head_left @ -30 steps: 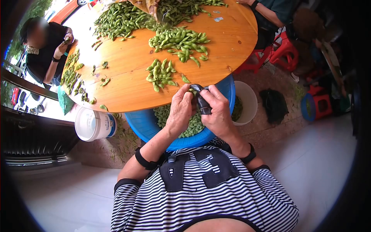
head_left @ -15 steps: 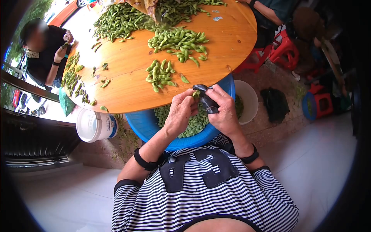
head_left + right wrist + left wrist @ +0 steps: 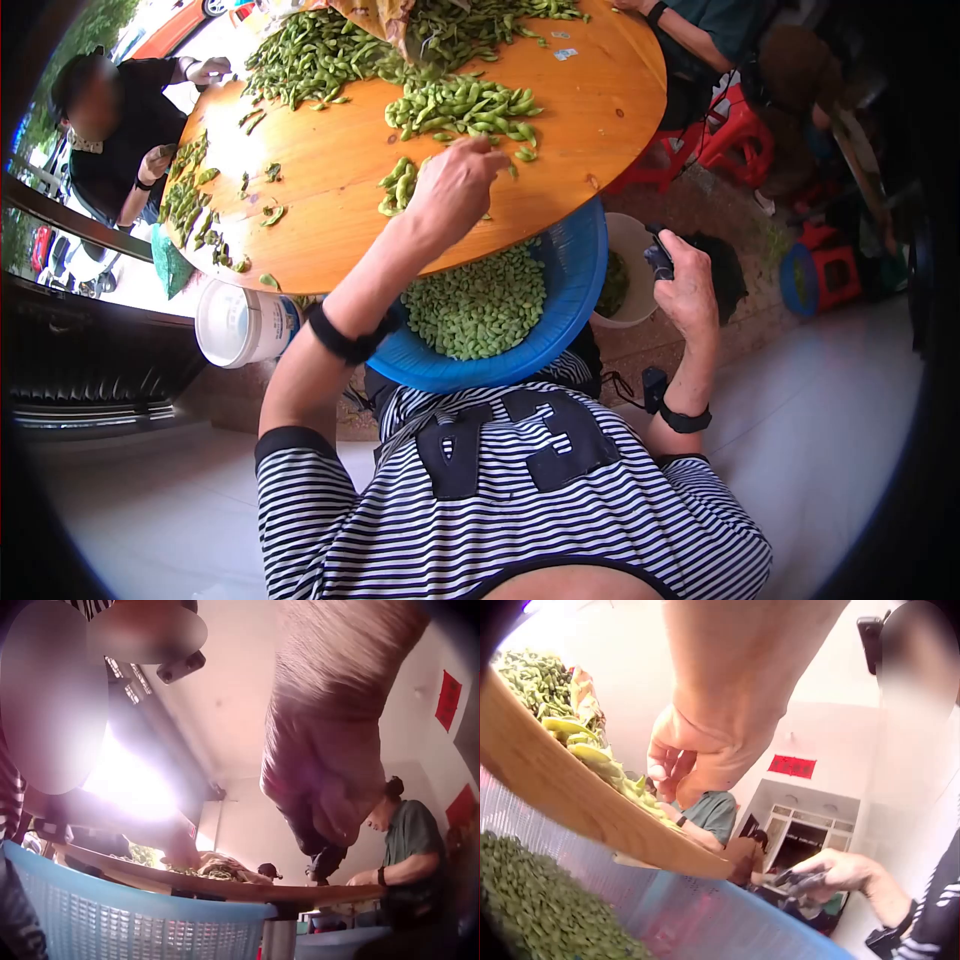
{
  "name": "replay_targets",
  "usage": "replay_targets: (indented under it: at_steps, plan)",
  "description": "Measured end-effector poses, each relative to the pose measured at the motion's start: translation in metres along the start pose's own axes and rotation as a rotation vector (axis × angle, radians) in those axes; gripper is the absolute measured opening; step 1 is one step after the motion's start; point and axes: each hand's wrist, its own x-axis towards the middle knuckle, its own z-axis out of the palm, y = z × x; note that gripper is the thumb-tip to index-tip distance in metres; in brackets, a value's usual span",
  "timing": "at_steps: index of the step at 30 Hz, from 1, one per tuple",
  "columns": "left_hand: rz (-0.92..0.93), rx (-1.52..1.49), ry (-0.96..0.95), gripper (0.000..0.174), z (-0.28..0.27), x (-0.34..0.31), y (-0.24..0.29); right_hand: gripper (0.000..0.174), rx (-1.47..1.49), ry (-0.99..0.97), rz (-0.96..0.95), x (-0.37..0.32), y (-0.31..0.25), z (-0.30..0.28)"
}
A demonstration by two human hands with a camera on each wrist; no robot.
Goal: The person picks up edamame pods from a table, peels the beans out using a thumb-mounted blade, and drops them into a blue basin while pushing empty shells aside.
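**Head view.** The left grip is stretched out over the worktop, knuckles up, with its fingers bent down onto a small pile of pods. Whether a pod is pinched cannot be told. The right grip is closed round a dark tool and held out to the side, above a white bucket. Beneath the left forearm a blue basket is seen, heaped with pale green pieces and seemingly wedged against the worktop's edge.

- The basket could be tipped if weight is leaned on it during the reach.
- Loose pods on the near side of the left grip could be dragged over the edge by the wrist.
- The tool is held outside the line of sight, so the left fingers could be nicked if the two grips are brought together carelessly.

**Left wrist view.** The fingers are seen curled just above the pods at the worktop's rim, and nothing green is clearly shown between them. A fumbled pod would likely be lost beside the basket.

**Right wrist view.** The right grip is wrapped tightly round the tool.

**Writing.**
- Large dark letters, apparently an "E" and an "A", are carried on the striped shirt.
- A red sign is hung on the far wall, but its characters cannot be read.
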Motion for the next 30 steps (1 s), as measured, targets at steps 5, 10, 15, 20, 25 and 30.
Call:
replay_targets:
  at_steps: [5,10,15,20,25,30]
  plan:
    - [0.079,0.209,0.021,0.023,0.019,0.028,-0.023,0.030,0.073,0.142,-0.094,0.006,-0.026,0.006]
    - [-0.165,-0.346,-0.049,0.011,-0.003,0.011,0.019,0.038,0.611,0.052,-0.081,0.007,-0.049,0.021]
    - [-0.398,-1.071,-0.098,0.009,-0.013,-0.036,0.047,0.034,1.574,-0.337,0.122,0.011,-0.076,0.047]
    - [-0.449,-1.247,0.058,0.008,-0.002,-0.059,0.049,0.032,1.638,-0.468,0.100,0.012,-0.086,0.052]
    - [-0.480,-1.149,0.159,0.008,0.005,-0.065,0.056,0.033,1.612,-0.475,0.134,0.010,-0.085,0.052]
    - [-0.422,-0.979,0.295,0.009,0.014,-0.068,0.061,0.035,1.670,-0.492,0.114,0.007,-0.082,0.056]
